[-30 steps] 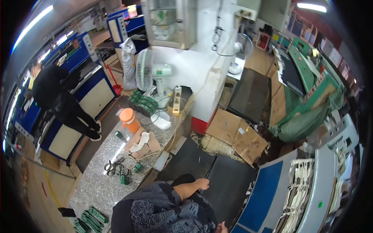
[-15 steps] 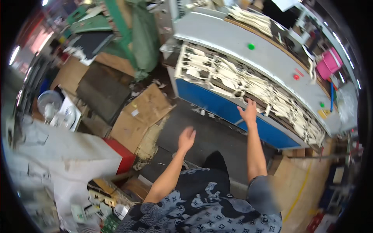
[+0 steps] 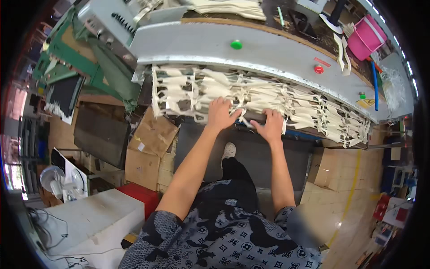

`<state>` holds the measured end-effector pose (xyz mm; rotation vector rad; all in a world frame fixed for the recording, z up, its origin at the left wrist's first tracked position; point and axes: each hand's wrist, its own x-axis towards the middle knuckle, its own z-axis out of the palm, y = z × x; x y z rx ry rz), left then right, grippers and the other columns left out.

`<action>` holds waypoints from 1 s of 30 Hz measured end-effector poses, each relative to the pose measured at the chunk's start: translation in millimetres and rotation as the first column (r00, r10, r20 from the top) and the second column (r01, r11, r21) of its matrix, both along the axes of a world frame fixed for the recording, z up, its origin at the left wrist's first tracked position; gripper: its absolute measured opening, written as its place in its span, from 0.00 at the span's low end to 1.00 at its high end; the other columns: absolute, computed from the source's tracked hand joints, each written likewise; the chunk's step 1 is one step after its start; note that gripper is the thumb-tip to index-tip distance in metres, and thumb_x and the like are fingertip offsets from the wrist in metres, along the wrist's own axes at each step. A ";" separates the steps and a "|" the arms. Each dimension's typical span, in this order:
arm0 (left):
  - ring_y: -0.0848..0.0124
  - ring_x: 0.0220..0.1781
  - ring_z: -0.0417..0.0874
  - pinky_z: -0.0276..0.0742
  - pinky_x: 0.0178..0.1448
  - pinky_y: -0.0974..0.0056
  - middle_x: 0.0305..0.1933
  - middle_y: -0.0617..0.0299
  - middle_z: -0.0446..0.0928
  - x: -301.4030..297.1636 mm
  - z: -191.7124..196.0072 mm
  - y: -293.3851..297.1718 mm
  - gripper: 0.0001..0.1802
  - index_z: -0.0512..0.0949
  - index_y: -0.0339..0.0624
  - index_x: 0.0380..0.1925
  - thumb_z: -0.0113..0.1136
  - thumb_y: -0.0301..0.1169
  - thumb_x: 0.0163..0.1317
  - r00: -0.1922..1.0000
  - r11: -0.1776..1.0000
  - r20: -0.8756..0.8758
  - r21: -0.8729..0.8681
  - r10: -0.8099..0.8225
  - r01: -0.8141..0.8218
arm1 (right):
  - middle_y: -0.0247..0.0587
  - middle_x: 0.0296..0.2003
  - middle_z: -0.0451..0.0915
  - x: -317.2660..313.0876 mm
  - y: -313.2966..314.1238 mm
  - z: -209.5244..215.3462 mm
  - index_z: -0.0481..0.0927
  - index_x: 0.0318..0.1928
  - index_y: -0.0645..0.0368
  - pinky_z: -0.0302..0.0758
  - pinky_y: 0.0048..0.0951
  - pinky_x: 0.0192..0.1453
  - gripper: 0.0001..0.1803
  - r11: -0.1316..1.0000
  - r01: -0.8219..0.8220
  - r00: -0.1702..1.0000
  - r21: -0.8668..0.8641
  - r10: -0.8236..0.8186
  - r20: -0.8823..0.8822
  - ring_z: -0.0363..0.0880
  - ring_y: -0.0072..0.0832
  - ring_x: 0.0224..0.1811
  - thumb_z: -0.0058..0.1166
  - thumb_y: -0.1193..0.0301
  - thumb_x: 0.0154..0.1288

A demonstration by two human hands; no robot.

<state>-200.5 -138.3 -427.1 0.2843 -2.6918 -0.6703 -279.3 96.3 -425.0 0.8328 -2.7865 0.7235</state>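
Note:
A wide layer of cream cut-out fabric [image 3: 264,96], full of holes and narrow strips, lies along the bed of a grey machine [image 3: 277,51]. My left hand [image 3: 220,115] rests on its near edge left of the middle, fingers over the fabric and thumb stretched out to the right. A short way to the right, my right hand [image 3: 271,127] touches the same edge, its fingers on the strips and its thumb spread to the left. Loose strips [image 3: 243,118] hang between the two thumbs. The undersides of my fingers are hidden.
Green buttons and a red button [image 3: 318,69] sit on the machine front. Cream pieces [image 3: 228,9], a pink bucket [image 3: 366,38] and a blue rod [image 3: 375,85] are behind it. Flattened cardboard [image 3: 150,134], a fan [image 3: 56,181] and a white-and-red cabinet [image 3: 139,197] stand left.
Both hands have moved forward onto the fabric's near edge; the left was over the floor before. My view has shifted, bringing the machine closer and squarer in front of me.

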 end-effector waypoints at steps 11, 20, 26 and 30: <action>0.49 0.43 0.81 0.72 0.50 0.48 0.34 0.53 0.78 2.0 10.7 5.4 0.24 0.83 0.43 0.30 0.78 0.52 0.54 0.997 0.989 0.036 0.139 -0.065 0.059 | 0.41 0.37 0.79 -14.5 29.7 7.2 0.81 0.39 0.55 0.73 0.45 0.55 0.32 0.989 -0.081 0.971 -0.128 0.107 0.214 0.78 0.46 0.45 0.83 0.47 0.43; 0.52 0.51 0.81 0.76 0.59 0.52 0.47 0.50 0.81 -72.2 36.2 18.0 0.23 0.81 0.37 0.52 0.78 0.30 0.57 0.995 0.983 -0.091 0.180 0.036 -0.019 | 0.47 0.50 0.86 -129.0 62.3 -9.6 0.84 0.53 0.58 0.77 0.41 0.61 0.26 0.870 0.236 0.971 -0.433 -0.194 0.140 0.82 0.43 0.56 0.79 0.65 0.56; 0.48 0.62 0.79 0.74 0.69 0.51 0.61 0.47 0.79 -180.0 -6.5 3.3 0.37 0.76 0.38 0.63 0.82 0.33 0.54 0.998 0.954 -0.021 0.296 0.052 -0.043 | 0.38 0.58 0.87 -197.8 57.7 -20.5 0.82 0.63 0.51 0.60 0.47 0.71 0.33 0.978 0.073 0.984 -0.198 -0.039 0.172 0.77 0.39 0.66 0.77 0.63 0.57; 0.47 0.64 0.78 0.72 0.71 0.50 0.60 0.49 0.81 -186.3 -37.0 0.4 0.40 0.76 0.39 0.63 0.84 0.34 0.50 0.997 0.976 -0.064 0.219 0.033 -0.018 | 0.32 0.59 0.87 -196.7 58.2 -33.7 0.84 0.61 0.45 0.58 0.46 0.68 0.31 0.973 0.137 0.968 -0.186 -0.093 0.231 0.78 0.34 0.64 0.78 0.65 0.55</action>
